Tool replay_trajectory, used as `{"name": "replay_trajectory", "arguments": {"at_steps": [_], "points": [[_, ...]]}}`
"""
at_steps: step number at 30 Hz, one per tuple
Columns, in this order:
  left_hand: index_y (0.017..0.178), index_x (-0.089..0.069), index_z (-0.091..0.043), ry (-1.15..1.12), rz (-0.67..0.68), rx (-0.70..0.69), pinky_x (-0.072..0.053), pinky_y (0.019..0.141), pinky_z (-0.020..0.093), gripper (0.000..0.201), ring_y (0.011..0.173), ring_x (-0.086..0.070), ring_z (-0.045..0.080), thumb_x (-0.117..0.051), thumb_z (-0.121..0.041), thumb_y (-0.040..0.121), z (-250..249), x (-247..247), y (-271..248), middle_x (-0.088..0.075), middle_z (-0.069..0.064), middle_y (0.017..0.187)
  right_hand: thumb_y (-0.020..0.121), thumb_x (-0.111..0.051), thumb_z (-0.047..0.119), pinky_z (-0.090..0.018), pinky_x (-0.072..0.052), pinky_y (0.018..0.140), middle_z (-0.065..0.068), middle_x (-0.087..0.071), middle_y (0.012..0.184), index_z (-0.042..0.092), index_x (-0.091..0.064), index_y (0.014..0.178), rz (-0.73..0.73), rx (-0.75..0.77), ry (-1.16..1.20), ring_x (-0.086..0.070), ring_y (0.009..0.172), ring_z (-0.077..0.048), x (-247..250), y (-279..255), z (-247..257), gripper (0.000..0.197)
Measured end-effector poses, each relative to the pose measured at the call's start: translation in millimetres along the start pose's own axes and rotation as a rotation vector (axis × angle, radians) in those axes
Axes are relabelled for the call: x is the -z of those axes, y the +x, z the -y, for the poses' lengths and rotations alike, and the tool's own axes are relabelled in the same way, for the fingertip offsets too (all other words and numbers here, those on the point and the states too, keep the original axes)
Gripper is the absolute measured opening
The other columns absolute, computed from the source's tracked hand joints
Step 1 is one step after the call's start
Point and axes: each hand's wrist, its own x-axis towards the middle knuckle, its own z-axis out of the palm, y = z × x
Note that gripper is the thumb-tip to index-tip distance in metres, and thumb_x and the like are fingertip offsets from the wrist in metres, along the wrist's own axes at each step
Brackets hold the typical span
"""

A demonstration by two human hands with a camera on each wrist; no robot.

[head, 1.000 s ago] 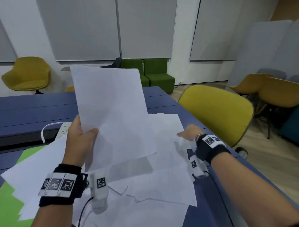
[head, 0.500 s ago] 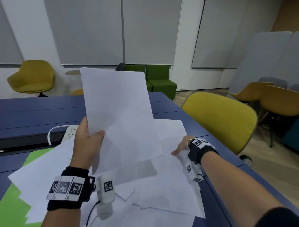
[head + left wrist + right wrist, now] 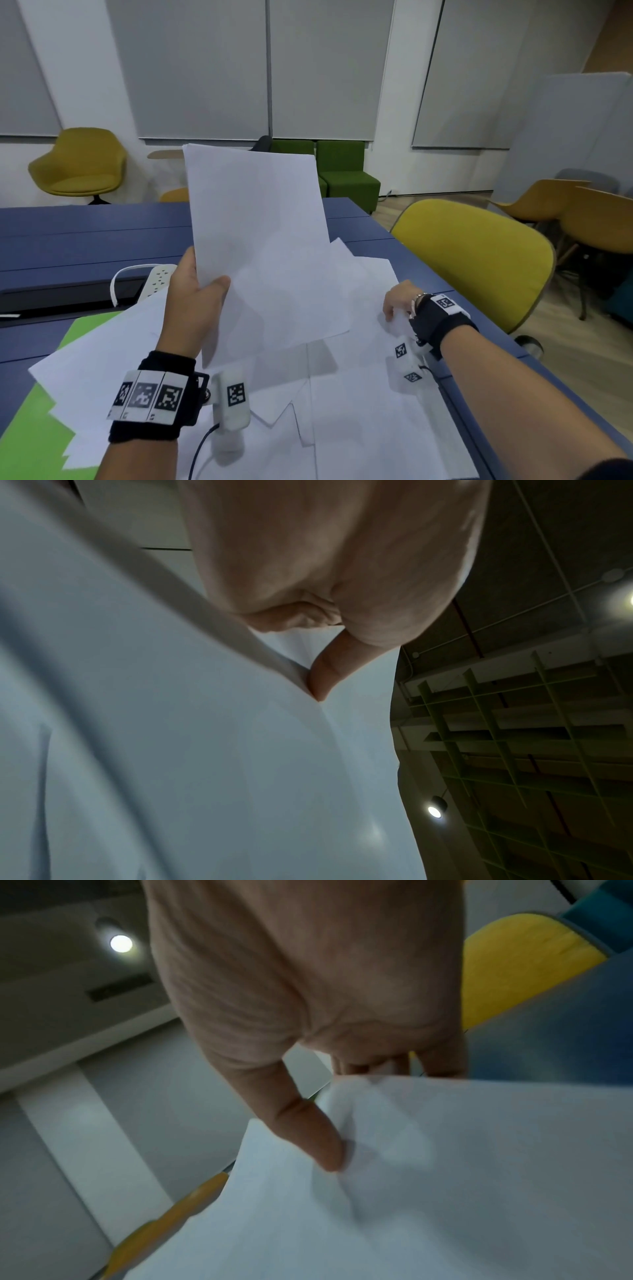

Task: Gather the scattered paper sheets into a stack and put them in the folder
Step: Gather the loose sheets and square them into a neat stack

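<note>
Our left hand (image 3: pixel 191 305) is raised in front of us, thumb on the near face of the held sheets (image 3: pixel 260 240) and fingers behind, pinching their lower edge; our right hand (image 3: pixel 399 298) reaches forward and lower, palm down, thumb and curled fingers (image 3: pixel 441 1064) gripping the edge of a loose sheet (image 3: pixel 370 342); both forearms are bare, each wrist wearing a black band.

1. The walls are white, with big grey blinds (image 3: pixel 202 68) pulled down.
2. A long blue table (image 3: pixel 68 236) fills the middle.
3. A yellow chair (image 3: pixel 479 260) stands just beside the table.
4. Green seats (image 3: pixel 346 174) sit by the far wall.
5. The floor (image 3: pixel 582 370) is light wood.
6. Round lamps (image 3: pixel 434 811) shine on the dark ceiling.
</note>
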Motion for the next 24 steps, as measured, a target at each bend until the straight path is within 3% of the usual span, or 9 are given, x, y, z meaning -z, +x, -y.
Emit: {"name": "replay_trajectory", "arguments": {"at_steps": [1, 3, 7, 9, 13, 17, 21, 23, 24], "points": [[0.115, -0.063, -0.024, -0.001, -0.001, -0.001, -0.057, 0.089, 0.045, 0.045, 0.104, -0.071, 0.027, -0.057, 0.012, 0.088, 0, 1, 0, -0.073, 0.004, 0.112, 0.094, -0.064, 0.037, -0.02, -0.042, 0.07, -0.003, -0.062, 0.091, 0.014, -0.071, 0.103, -0.048, 0.004, 0.091, -0.059, 0.102, -0.025, 3, 2, -2, 0.026], [0.114, -0.063, -0.026, 0.001, -0.007, -0.001, -0.057, 0.09, 0.046, 0.046, 0.104, -0.07, 0.027, -0.057, 0.011, 0.088, 0, 1, 1, -0.073, 0.004, 0.112, 0.1, -0.05, 0.049, -0.024, -0.039, 0.071, 0.001, -0.057, 0.077, 0.015, -0.058, 0.076, -0.141, -0.006, 0.252, -0.057, 0.089, -0.022, 5, 4, -10, 0.042], [0.111, -0.063, -0.03, 0.01, -0.014, 0.005, -0.057, 0.091, 0.05, 0.046, 0.103, -0.07, 0.027, -0.058, 0.009, 0.087, 1, 3, 2, -0.073, 0.003, 0.112, 0.09, -0.069, 0.037, -0.03, -0.031, 0.058, 0.0, -0.041, 0.064, 0.017, -0.042, 0.064, -0.28, -0.026, 0.559, -0.041, 0.059, -0.02, -3, 16, -34, 0.042], [0.111, -0.063, -0.03, 0.016, -0.019, 0.009, -0.057, 0.09, 0.049, 0.045, 0.103, -0.07, 0.026, -0.058, 0.009, 0.088, 1, 2, 1, -0.073, 0.002, 0.111, 0.086, -0.074, 0.044, -0.031, -0.04, 0.062, -0.004, -0.054, 0.076, 0.013, -0.054, 0.076, -0.175, -0.028, 0.58, -0.052, 0.068, -0.021, -2, 10, -37, 0.037], [0.108, -0.063, -0.034, 0.033, -0.017, 0.012, -0.057, 0.089, 0.046, 0.047, 0.103, -0.07, 0.025, -0.058, 0.009, 0.088, 0, 1, 0, -0.073, 0.001, 0.111, 0.076, -0.085, 0.02, -0.047, -0.06, 0.085, -0.016, -0.066, 0.121, 0.002, -0.063, 0.121, 0.039, 0.015, 0.507, -0.066, 0.1, -0.03, -5, 11, -39, 0.053], [0.112, -0.063, -0.033, 0.062, -0.022, 0.025, -0.058, 0.089, 0.047, 0.047, 0.103, -0.07, 0.024, -0.058, 0.007, 0.087, 1, 1, 0, -0.073, -0.001, 0.111, 0.084, -0.078, 0.034, -0.045, -0.061, 0.077, -0.014, -0.064, 0.12, 0.0, -0.058, 0.129, -0.062, 0.01, 0.561, -0.067, 0.096, -0.031, -11, 7, -35, 0.06], [0.116, -0.063, -0.028, 0.077, -0.038, 0.034, -0.058, 0.088, 0.047, 0.047, 0.102, -0.07, 0.024, -0.057, 0.007, 0.087, 4, 4, 1, -0.073, -0.001, 0.111, 0.081, -0.079, 0.007, -0.037, -0.062, 0.059, -0.016, -0.069, 0.099, -0.01, -0.06, 0.113, 0.087, 0.079, 0.623, -0.069, 0.08, -0.03, -9, 4, -32, 0.041], [0.114, -0.063, -0.028, 0.087, -0.046, 0.037, -0.058, 0.087, 0.045, 0.046, 0.102, -0.07, 0.024, -0.056, 0.008, 0.087, 6, 4, 1, -0.073, -0.002, 0.11, 0.086, -0.072, 0.009, -0.028, -0.05, 0.053, -0.017, -0.061, 0.084, -0.006, -0.043, 0.122, -0.064, 0.13, 0.636, -0.057, 0.069, -0.025, -11, 7, -30, 0.049], [0.113, -0.063, -0.027, 0.091, -0.056, 0.039, -0.058, 0.086, 0.043, 0.045, 0.102, -0.07, 0.024, -0.055, 0.009, 0.087, 7, 3, 2, -0.073, -0.002, 0.11, 0.087, -0.07, 0.013, -0.027, -0.045, 0.058, -0.018, -0.061, 0.082, 0.008, -0.041, 0.077, -0.199, 0.16, 0.62, -0.052, 0.068, -0.022, -11, 10, -29, 0.031]]}}
